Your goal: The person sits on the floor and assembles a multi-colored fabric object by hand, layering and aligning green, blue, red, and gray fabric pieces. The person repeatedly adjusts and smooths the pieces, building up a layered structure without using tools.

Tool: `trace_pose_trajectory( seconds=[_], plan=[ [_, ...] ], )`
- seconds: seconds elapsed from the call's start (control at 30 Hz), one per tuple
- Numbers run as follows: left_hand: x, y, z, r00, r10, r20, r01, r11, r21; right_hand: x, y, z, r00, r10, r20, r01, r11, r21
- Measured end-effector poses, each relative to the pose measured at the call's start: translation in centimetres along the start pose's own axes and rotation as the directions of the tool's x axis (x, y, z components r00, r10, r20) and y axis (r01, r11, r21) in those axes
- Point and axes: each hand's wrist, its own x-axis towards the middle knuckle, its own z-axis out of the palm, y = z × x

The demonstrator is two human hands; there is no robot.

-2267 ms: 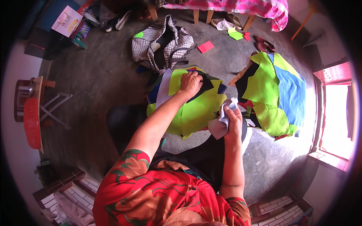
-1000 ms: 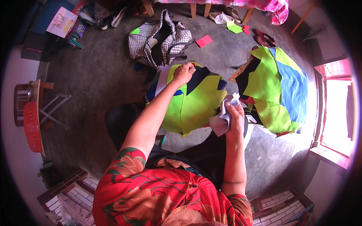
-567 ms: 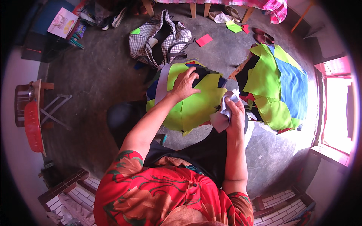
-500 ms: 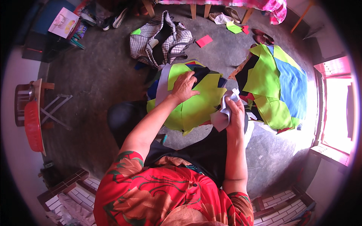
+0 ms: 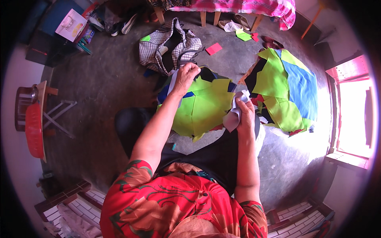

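Note:
In front of me lies a heap of cloth scraps, mostly lime green, with blue, black and pale grey pieces along its far and left edges. Over the heap's far left part is my left hand, its fingers drawn together in a pinch. What it grips is too small or hidden to make out. At the heap's right edge, my right hand is closed around a bunch of crumpled pale grey cloth pieces, which stick out above and to the left of the fingers.
A second heap of lime, blue and black cloth lies at right. Beyond the near heap slumps an open checked bag, with a red piece beside it. Shoes sit by a pink-covered bed; a folding stand is at left.
My left hand has gone from lying spread on the heap to a pinch farther away and slightly left. A lime piece beneath it has shifted, baring blue cloth. My right hand keeps its grey pieces.

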Motion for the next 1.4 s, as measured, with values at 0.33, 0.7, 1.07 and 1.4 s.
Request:
trace_pose_trajectory(
  seconds=[0.33,0.7,1.07,1.4],
  plan=[
    [4.4,1.3,-1.7,0.972,-0.109,0.210,0.109,0.994,0.011,-0.2,0.0,0.1,1.000,-0.002,-0.006,0.002,1.000,-0.007],
    [2.3,-1.0,1.7,0.847,0.411,0.337,-0.527,0.735,0.427,0.5,-0.2,0.2,1.000,0.000,0.003,0.000,1.000,-0.026],
    [-4.4,-6.1,2.5,0.855,0.282,0.435,-0.516,0.548,0.659,0.1,0.2,0.6,1.000,-0.005,-0.005,0.005,1.000,-0.027],
    [-9.5,-4.5,0.8,0.867,0.400,0.297,-0.491,0.584,0.647,-1.3,0.9,1.2,1.000,-0.009,0.023,0.009,1.000,-0.005]
  ],
)
